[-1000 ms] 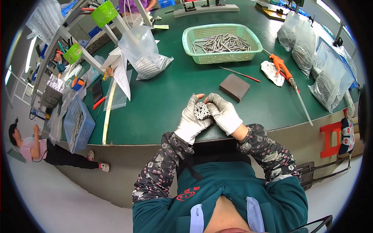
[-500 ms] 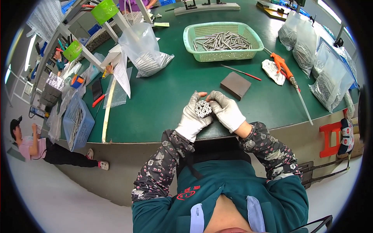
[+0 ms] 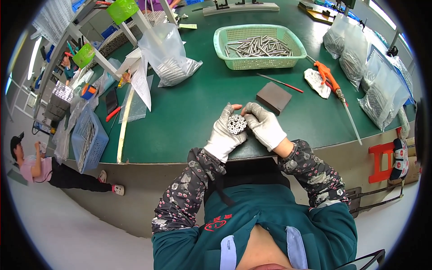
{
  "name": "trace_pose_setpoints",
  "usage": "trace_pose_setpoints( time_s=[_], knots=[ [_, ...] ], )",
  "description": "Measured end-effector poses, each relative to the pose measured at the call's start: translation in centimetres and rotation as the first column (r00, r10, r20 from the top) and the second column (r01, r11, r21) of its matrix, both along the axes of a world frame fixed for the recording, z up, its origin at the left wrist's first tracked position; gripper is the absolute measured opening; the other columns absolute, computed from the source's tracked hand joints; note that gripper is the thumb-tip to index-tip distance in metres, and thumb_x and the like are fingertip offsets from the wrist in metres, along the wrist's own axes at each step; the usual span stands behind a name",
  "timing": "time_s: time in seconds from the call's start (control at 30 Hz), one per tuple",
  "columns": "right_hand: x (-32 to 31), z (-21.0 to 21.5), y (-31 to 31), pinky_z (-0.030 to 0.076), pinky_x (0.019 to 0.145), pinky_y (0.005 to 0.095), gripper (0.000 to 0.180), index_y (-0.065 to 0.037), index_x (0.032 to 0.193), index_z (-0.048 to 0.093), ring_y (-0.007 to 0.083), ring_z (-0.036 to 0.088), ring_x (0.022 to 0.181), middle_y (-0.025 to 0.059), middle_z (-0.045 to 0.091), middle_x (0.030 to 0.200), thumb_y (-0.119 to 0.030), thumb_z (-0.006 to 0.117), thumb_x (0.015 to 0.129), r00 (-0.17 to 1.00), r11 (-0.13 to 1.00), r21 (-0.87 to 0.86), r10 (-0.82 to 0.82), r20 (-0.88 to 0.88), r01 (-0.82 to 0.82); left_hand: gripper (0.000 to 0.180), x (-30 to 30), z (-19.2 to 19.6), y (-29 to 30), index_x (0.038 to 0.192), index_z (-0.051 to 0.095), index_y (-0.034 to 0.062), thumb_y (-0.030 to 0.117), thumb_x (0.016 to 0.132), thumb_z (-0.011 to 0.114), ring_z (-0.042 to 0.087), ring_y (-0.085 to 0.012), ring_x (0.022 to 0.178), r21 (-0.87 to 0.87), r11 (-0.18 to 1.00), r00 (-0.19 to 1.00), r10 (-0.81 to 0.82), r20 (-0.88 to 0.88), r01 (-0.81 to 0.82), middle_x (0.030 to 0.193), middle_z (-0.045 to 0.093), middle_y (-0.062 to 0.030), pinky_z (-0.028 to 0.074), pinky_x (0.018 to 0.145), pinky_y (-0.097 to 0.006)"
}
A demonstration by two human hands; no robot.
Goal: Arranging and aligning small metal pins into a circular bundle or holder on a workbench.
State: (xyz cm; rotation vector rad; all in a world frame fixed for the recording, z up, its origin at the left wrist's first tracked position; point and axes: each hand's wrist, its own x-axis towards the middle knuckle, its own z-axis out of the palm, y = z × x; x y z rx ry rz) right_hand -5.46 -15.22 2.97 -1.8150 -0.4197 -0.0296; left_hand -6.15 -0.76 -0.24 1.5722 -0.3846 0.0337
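A round bundle of metal tubes (image 3: pixel 236 124) is held end-on near the table's front edge, the pale ring-shaped ends facing up toward me. My left hand (image 3: pixel 222 137), in a white and grey glove with bare fingertips, wraps round the bundle from the left. My right hand (image 3: pixel 265 128), gloved alike, closes on the bundle's right side with its fingers and thumb. Just beyond my right hand lies a dark brown block (image 3: pixel 274 97). Farther back stands a pale green basket (image 3: pixel 259 64) with many loose metal pins (image 3: pixel 260 47) in it.
A red-handled thin tool (image 3: pixel 280 83) and an orange air gun (image 3: pixel 327 76) on a white cloth lie to the right. Plastic bags of metal parts (image 3: pixel 381 96) line the right side. Another bag (image 3: pixel 167 58), papers and a blue basket (image 3: pixel 88 140) are at left. A person (image 3: pixel 40 166) stands far left.
Both hands keep their hold on the tube bundle, with only slight finger movement. The whole view has shifted a little.
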Motion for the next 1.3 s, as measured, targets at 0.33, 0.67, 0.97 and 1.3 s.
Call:
trace_pose_setpoints(
  time_s=[0.33,0.67,0.97,1.3],
  knots=[
    [0.0,0.1,0.0,0.036,0.049,0.0179,0.009,-0.004,0.090,0.054,0.0026,0.040,0.054,-0.0028,0.047,0.066,-0.007,0.046,0.086,1.000,0.999,0.026,-0.024,-0.018,0.025,0.081,-0.1,0.3,-0.2,0.129,0.031,0.0149,-0.007,0.060,0.068,0.050,-0.0158,0.100,-0.001,1.000,1.000,-0.031,0.002,0.031,0.118,0.044,-0.0088,0.047,0.084,-0.027],
    [0.6,2.2,-2.1,0.046,0.066,0.0295,0.013,-0.004,0.091,0.056,0.0232,0.059,0.073,0.0124,0.059,0.078,-0.005,0.053,0.078,0.980,0.992,-0.076,-0.083,0.179,0.098,0.075,0.1,0.8,-0.3,0.126,0.036,0.0116,-0.010,0.060,0.065,0.051,-0.0082,0.081,0.060,0.997,0.994,-0.041,-0.105,0.047,0.109,0.047,-0.0040,0.047,0.071,-0.021],
    [3.2,1.1,-6.2,0.031,0.093,0.0433,0.069,-0.014,0.126,0.042,0.0373,0.038,0.113,0.0225,0.042,0.119,-0.036,0.067,0.065,0.837,0.406,-0.772,0.029,0.546,0.490,0.076,0.0,0.6,-0.2,0.126,0.035,0.0115,-0.012,0.060,0.064,0.052,-0.0077,0.076,-0.038,0.999,0.999,-0.026,-0.047,0.024,0.108,0.047,-0.0037,0.047,0.068,-0.021],
    [0.7,5.7,-5.5,0.038,0.086,0.0445,0.068,-0.023,0.122,0.047,0.0377,0.048,0.099,0.0213,0.046,0.113,-0.015,0.070,0.058,0.609,0.767,-0.640,0.488,0.625,0.042,0.026,0.7,2.8,-0.5,0.107,0.043,0.0080,0.025,0.088,0.049,0.056,-0.0204,0.091,-0.746,0.656,0.658,-0.511,-0.554,-0.118,0.099,0.055,-0.0110,0.049,0.079,-0.037]
  ],
)
